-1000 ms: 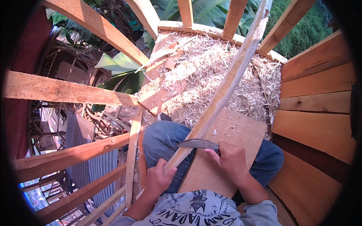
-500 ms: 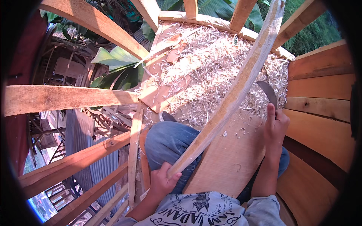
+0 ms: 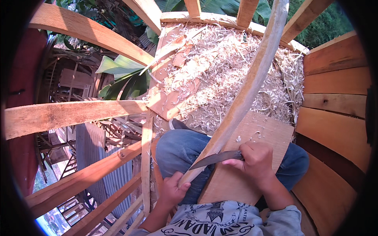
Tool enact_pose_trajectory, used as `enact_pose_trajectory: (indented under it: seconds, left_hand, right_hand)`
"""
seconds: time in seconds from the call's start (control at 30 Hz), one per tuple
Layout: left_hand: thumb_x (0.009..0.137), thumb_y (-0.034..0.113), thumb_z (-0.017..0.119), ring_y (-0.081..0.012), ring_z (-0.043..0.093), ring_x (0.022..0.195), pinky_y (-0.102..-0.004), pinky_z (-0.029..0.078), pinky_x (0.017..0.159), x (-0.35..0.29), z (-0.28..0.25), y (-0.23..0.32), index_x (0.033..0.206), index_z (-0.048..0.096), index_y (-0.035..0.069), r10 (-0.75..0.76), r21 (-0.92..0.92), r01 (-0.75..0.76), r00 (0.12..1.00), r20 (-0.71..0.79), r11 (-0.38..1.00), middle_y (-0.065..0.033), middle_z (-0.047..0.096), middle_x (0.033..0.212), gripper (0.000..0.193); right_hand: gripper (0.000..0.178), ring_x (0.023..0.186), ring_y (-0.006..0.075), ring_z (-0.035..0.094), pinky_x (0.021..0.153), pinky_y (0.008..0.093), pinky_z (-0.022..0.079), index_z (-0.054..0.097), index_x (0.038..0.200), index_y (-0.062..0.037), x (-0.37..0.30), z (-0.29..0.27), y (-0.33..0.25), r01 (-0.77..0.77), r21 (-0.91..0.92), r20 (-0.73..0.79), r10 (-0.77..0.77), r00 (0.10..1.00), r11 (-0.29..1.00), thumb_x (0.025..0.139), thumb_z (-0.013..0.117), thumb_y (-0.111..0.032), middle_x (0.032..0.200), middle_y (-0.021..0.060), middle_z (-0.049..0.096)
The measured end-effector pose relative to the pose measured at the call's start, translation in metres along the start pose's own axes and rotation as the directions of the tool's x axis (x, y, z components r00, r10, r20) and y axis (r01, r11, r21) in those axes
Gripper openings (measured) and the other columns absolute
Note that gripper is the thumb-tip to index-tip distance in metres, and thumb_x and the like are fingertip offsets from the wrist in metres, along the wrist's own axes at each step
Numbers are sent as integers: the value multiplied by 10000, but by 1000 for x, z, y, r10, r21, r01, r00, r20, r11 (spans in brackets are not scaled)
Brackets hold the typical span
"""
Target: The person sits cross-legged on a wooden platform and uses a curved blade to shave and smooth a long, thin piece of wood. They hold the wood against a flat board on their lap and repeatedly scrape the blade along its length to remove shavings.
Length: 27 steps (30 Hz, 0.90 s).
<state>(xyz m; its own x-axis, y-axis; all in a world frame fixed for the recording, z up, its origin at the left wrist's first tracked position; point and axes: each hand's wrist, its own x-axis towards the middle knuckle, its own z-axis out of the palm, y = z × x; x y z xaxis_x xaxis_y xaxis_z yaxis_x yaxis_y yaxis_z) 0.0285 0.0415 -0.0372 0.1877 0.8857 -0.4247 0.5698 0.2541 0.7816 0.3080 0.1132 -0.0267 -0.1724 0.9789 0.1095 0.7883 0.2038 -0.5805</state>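
The left hand [image 3: 175, 188] is closed around the near end of the pole [image 3: 244, 98], with the thumb on the right side of the wood. The pole runs from this grip up and to the right, over the shavings [image 3: 220, 82], and leaves the upper edge of the view. It curves along its length (the fisheye lens may add to the bend).

The right hand [image 3: 255, 160] is closed around the handle of the knife [image 3: 216, 158]; the fingers hide most of the handle. The dark blade points left and slightly toward the body. It crosses the pole just above the left hand. Whether the edge bites into the wood cannot be told.

The board [image 3: 232, 185] lies sloped over the lap, below the right hand, with small chips on its far part. The knees, in blue jeans [image 3: 179, 147], are bent to both sides; the pole passes beside the left one. A shoe [image 3: 179, 125] shows beyond that knee.

The planks [image 3: 330, 126] form a wall at right. Rails [image 3: 75, 114] stand at left, with a green leaf [image 3: 122, 72] and a corrugated sheet [image 3: 118, 173] beyond them.
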Motion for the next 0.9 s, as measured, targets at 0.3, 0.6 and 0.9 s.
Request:
enact_pose_trajectory:
  seconds: [0.3, 0.6, 0.9]
  left_hand:
    - [862, 442, 623, -291, 556, 499, -354, 413, 495, 2, -1, 6, 807, 554, 13, 5, -19, -4, 1000, 4, 1000, -138, 482, 575, 439]
    - [865, 451, 617, -309, 571, 522, -356, 417, 504, 3, -1, 6, 822, 554, 10, 5, -25, -5, 1000, 1, 1000, -144, 498, 590, 448]
    - [863, 480, 604, -309, 558, 501, -358, 403, 486, 1, -2, 2, 795, 538, 14, 36, -17, -36, 999, -1, 999, -136, 488, 575, 475]
  right_hand:
    - [558, 399, 221, 486, 400, 340, 373, 438, 520, -106, 5, -3, 4, 31, -62, -86, -36, 996, 998, 649, 738, -558, 474, 40, 436]
    - [573, 406, 215, 490, 401, 343, 366, 438, 519, -106, 6, -4, 5, 37, -132, -96, -49, 994, 991, 645, 723, -587, 475, 34, 436]
    - [592, 460, 260, 434, 461, 354, 345, 503, 630, -1, 16, -54, 59, -352, 163, -453, 387, 804, 922, 813, 641, -547, 502, 85, 415]
